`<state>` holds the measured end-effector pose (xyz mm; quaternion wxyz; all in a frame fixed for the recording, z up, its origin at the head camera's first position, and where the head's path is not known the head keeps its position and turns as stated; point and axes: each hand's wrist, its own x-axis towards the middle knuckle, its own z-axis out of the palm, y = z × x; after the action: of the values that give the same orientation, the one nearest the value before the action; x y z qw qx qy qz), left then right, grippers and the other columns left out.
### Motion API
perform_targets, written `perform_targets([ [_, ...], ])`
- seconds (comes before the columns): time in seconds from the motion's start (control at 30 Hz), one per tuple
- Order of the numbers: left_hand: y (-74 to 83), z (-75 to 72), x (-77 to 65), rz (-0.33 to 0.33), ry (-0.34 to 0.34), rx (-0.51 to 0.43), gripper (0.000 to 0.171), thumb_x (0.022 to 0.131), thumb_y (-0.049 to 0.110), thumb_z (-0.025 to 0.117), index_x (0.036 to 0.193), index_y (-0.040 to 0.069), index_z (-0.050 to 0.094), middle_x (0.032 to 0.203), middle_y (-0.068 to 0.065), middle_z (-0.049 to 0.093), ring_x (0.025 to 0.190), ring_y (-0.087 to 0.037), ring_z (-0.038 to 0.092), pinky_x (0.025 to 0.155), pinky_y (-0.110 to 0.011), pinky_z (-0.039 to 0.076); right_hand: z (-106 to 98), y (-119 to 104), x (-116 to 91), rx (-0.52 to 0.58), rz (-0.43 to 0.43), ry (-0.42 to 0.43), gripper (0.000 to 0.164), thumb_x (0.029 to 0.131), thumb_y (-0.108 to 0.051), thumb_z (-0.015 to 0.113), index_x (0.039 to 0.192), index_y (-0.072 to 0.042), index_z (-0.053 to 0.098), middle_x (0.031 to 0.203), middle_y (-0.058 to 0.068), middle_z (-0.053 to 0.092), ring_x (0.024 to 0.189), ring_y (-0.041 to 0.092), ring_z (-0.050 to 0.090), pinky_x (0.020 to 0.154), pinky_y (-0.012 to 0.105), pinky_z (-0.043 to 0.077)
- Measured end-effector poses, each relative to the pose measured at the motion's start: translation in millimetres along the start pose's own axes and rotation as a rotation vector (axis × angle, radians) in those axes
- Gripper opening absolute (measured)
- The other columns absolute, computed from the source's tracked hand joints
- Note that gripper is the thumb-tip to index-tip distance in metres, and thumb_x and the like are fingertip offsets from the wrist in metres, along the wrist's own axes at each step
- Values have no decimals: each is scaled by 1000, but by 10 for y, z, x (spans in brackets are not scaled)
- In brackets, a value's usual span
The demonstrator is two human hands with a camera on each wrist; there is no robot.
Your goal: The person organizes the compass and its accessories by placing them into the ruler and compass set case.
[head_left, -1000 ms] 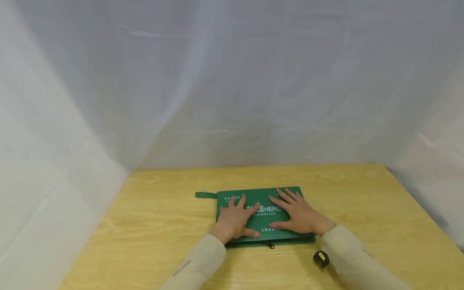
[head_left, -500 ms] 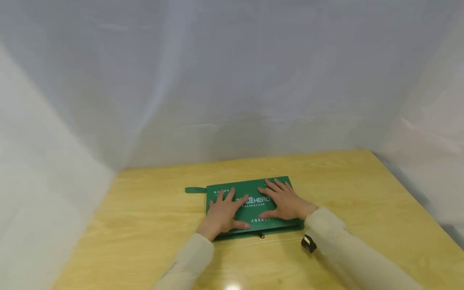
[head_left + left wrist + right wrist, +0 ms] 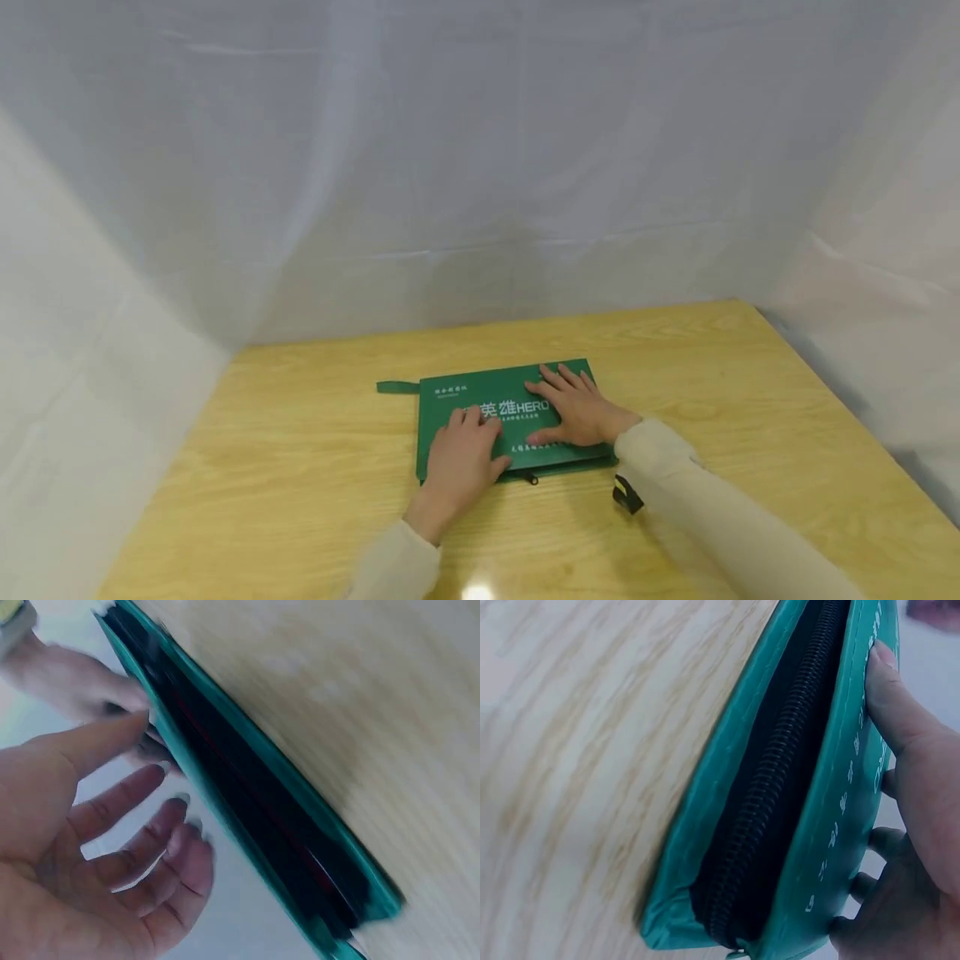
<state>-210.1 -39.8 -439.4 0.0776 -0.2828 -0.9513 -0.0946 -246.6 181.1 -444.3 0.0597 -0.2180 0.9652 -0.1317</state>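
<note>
A flat green zip case (image 3: 487,385) with white lettering, including HERO, lies on the wooden table. My right hand (image 3: 581,412) rests on the right part of its cover, fingers spread. Over the front left part is my left hand (image 3: 461,454), its fingers loosely bent. In the left wrist view the left hand (image 3: 112,847) holds nothing, and its fingertips appear just off the cover. A black zipper (image 3: 769,769) runs along the front edge in the right wrist view. The zipper pull (image 3: 532,480) hangs at mid front. Both palms hide parts of the lettering.
A green strap (image 3: 397,387) sticks out from the case's back left corner. A black object with a yellow mark (image 3: 626,494) is by the right cuff. Pale sheeting (image 3: 480,167) surrounds the wooden table (image 3: 285,442) at the back and sides.
My left hand has drawn back toward the front of the case, its fingers closer together, uncovering more lettering. The right hand stays on the cover. The head view has shifted.
</note>
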Motion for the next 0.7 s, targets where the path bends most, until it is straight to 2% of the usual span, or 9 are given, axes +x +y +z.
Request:
perform_targets([
  [0.07, 117, 11, -39, -13, -7, 7, 25, 84, 38, 72, 79, 15, 65, 82, -3, 59, 78, -23, 59, 57, -39, 50, 5, -1, -7, 12, -2, 0, 84, 83, -59, 62, 149, -13, 34, 155, 19, 15, 140, 44, 9, 106, 64, 9],
  [0.17, 274, 34, -84, -50, -70, 7, 32, 84, 39, 71, 64, 15, 61, 65, 0, 59, 61, -21, 61, 46, -37, 47, 16, 5, -9, 28, -8, 6, 84, 83, -58, 62, 148, -13, 34, 155, 19, 15, 140, 43, 8, 106, 64, 8],
  [0.27, 392, 65, -100, -80, -144, 21, 35, 83, 43, 71, 69, 11, 66, 65, -3, 61, 58, -22, 61, 47, -39, 47, 29, 26, -9, 26, -9, 16, 84, 83, -58, 63, 148, -14, 34, 155, 19, 15, 140, 43, 9, 106, 64, 8],
  [0.37, 474, 100, -82, -98, -167, 43, 38, 81, 46, 71, 77, 9, 70, 70, -6, 64, 61, -23, 62, 49, -39, 49, 41, 52, -10, 21, -1, 20, 84, 83, -59, 63, 148, -14, 34, 156, 18, 15, 140, 43, 9, 106, 64, 8],
  [0.7, 552, 210, -18, -167, -146, 147, 41, 82, 50, 69, 82, 10, 71, 74, -6, 66, 65, -22, 63, 48, -36, 48, 83, 33, 12, 33, -7, 8, 84, 83, -59, 62, 149, -14, 33, 156, 18, 14, 141, 42, 7, 107, 63, 7],
])
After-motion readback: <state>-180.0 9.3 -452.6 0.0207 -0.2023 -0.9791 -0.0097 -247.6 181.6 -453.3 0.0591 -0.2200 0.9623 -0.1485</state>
